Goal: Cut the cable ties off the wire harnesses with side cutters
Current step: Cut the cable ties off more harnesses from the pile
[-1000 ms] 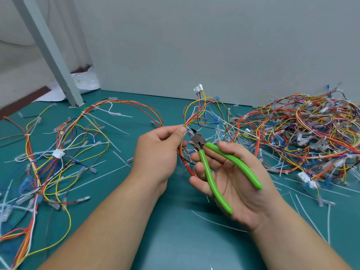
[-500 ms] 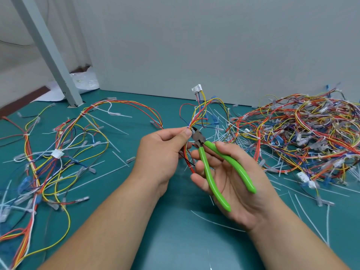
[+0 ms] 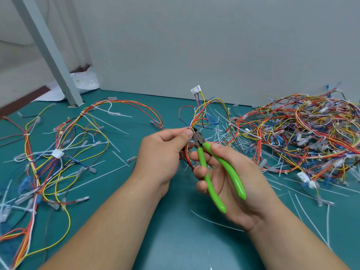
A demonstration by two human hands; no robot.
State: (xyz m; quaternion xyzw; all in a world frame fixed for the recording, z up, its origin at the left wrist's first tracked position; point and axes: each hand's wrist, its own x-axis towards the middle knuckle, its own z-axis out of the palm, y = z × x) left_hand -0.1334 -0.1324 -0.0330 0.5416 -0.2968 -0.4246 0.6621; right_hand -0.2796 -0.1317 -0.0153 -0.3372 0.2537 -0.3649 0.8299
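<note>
The left hand point(image 3: 161, 152) pinches 1 wire harness point(image 3: 200, 114) between thumb and curled fingers, holding it up off the green table point(image 3: 175, 240). Its wires fan upward to a white plug point(image 3: 195, 90).

The right hand point(image 3: 233, 182) grips the side cutters point(image 3: 202, 162), with the fingers wrapped round 1 green handle and the other handle lying against the palm. The handles stand spread apart. The metal nose sits against the bundle, just beside the left thumb. The tie under the nose is too small to make out, so whether the blades are on it cannot be told.

Loose white strips point(image 3: 214, 221) lie scattered over the table in front of and beside the hands. They look like cut ties and trimmed tails, so part of the job seems done.

Much appears left. The big tangled heap of harnesses point(image 3: 302, 137) on the right shows many white and clear bits among its wires, and how many of those are ties not yet cut cannot be sorted out. The harness spread out on the left point(image 3: 58, 152) has several ties with long tails fastened round its wires.

The cut in hand looks about to be made, not finished, and the task looks to be somewhere in its middle.
</note>
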